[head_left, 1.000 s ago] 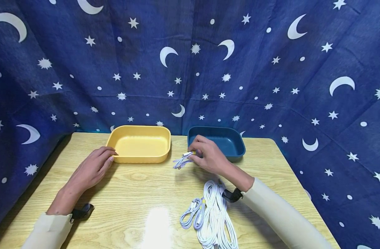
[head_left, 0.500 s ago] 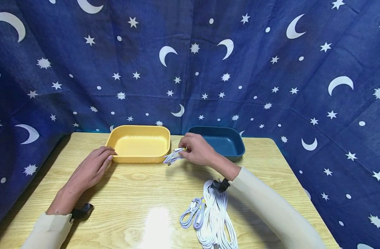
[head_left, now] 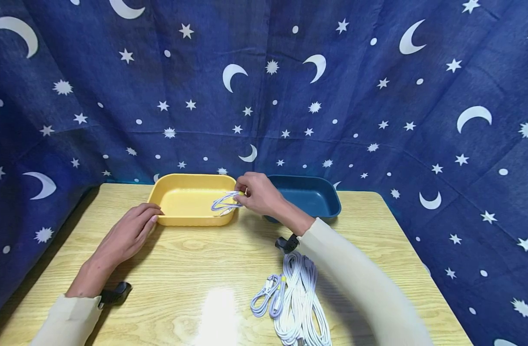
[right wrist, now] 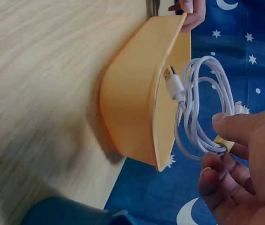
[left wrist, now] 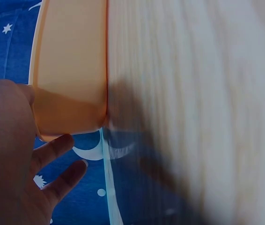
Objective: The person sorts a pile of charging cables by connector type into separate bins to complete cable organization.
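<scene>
One small coiled cable, light and floppy and best held at its yellow tie, hangs over the yellow tray, pinched in the right hand fingers, as the left hand, fingers relaxed, touches the rim.

Blue tray, spare cables

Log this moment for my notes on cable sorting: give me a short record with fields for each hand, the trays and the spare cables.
right hand: pinches a small coiled cable over the yellow tray
left hand: rests on the table, fingers touching the yellow tray's left end
blue tray: right of the yellow one, nothing visible inside
spare cables: white pile on the wooden table, near edge
</scene>
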Demonstrator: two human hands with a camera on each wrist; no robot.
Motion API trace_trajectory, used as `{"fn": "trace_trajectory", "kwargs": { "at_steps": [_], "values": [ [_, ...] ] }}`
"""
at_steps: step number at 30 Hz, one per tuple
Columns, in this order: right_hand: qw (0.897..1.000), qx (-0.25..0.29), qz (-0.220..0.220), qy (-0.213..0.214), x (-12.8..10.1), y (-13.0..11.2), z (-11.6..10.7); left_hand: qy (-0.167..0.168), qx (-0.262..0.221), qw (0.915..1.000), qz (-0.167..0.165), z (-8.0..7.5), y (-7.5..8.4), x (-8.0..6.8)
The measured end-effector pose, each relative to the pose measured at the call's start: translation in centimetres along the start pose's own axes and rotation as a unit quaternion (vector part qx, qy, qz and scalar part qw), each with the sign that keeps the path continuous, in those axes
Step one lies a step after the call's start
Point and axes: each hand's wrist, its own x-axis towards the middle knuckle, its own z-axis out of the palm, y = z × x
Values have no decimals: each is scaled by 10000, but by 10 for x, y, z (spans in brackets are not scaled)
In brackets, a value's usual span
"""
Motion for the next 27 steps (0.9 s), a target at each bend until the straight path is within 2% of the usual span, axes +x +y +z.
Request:
{"fn": "trace_trajectory", "kwargs": {
  "at_steps": [13, 27],
  "values": [
    [9995, -61, 304, -103, 29, -4, 18, -75, 12, 10000, 15, -1, -1, 1],
    [9993, -138, 283, -224, 37, -4, 33, -54, 4, 10000, 46, 0, 0, 1]
  ]
}}
